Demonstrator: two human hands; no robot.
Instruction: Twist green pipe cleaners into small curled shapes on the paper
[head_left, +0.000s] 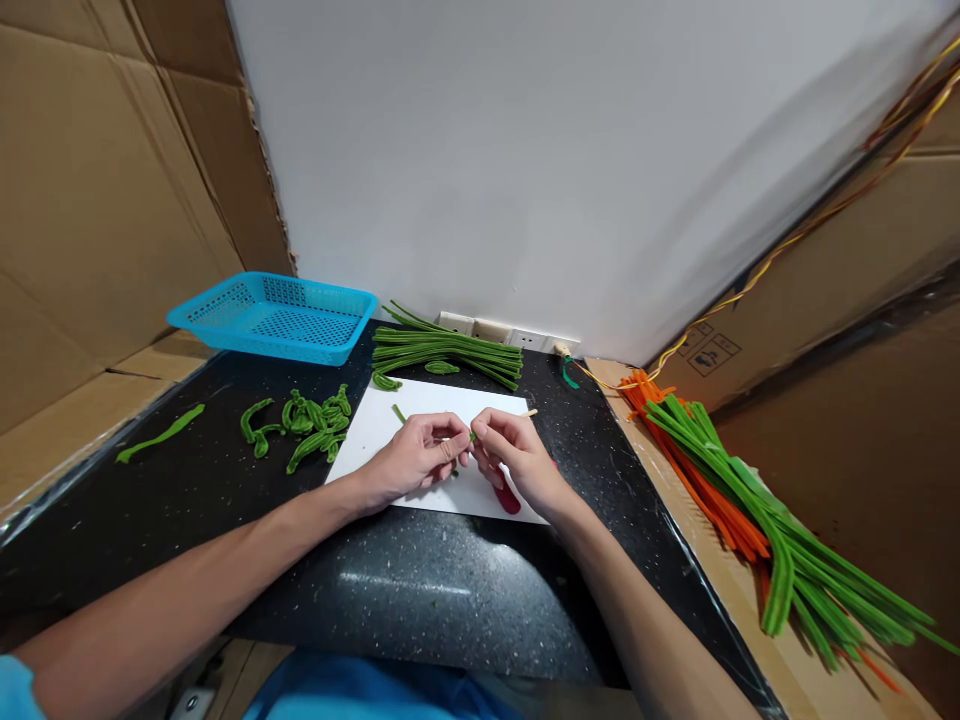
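Observation:
Over a white sheet (442, 398), my left hand (429, 453) and my right hand (514, 452) meet fingertip to fingertip, both pinched on a small green fuzzy stem (473, 436). A green stem end (398, 412) pokes out above my left hand. Beneath my right hand lies a red-handled tool (508, 497), partly hidden. A thin pale stick tip (531, 413) shows beyond my right fingers. Curled green pieces (311, 418) lie in a pile left of the sheet. Behind the sheet is a bundle of dark green stems (442, 351).
A blue basket (292, 347) stands at the back left. One flat green strip (161, 436) lies on the black tabletop (435, 590). Light green stems (780, 530) and orange stems (697, 480) rest on cardboard at the right. Sockets (525, 340) and a twisted cable (757, 275) are by the wall.

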